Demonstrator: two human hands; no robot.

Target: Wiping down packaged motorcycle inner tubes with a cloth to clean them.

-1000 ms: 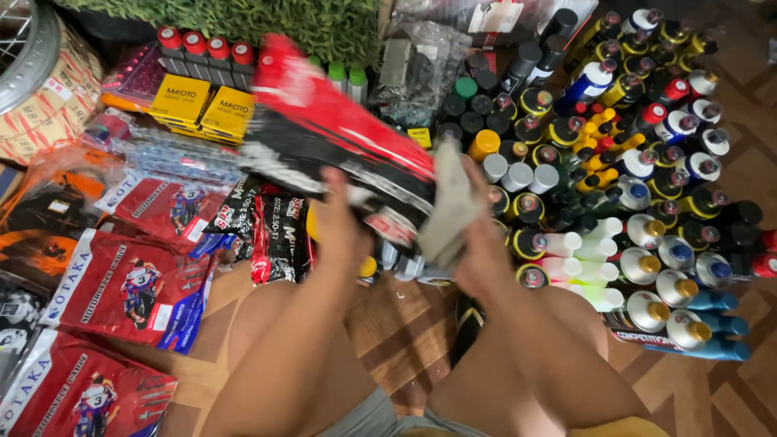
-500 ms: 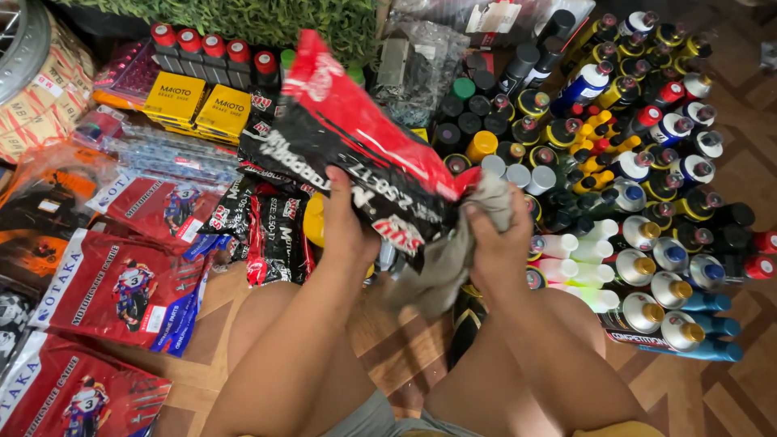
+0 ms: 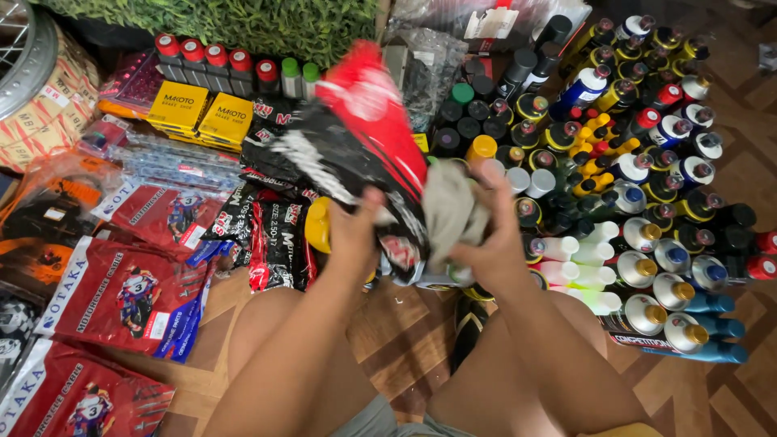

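Left hand is closed around a glossy red-and-black plastic packet, held up over the knees. Right hand clamps a crumpled grey cloth against the packet's lower end. The packet is blurred; a loose grip could drop it onto the upright spray cans and bottles just right, probably toppling some. Counts: one packet, one cloth, two yellow boxes, four red-capped grey bottles far left, cans too many to count.

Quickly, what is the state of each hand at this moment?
Left hand: closed, holding the red and black plastic package.
Right hand: closed, holding the grey cloth against that package.
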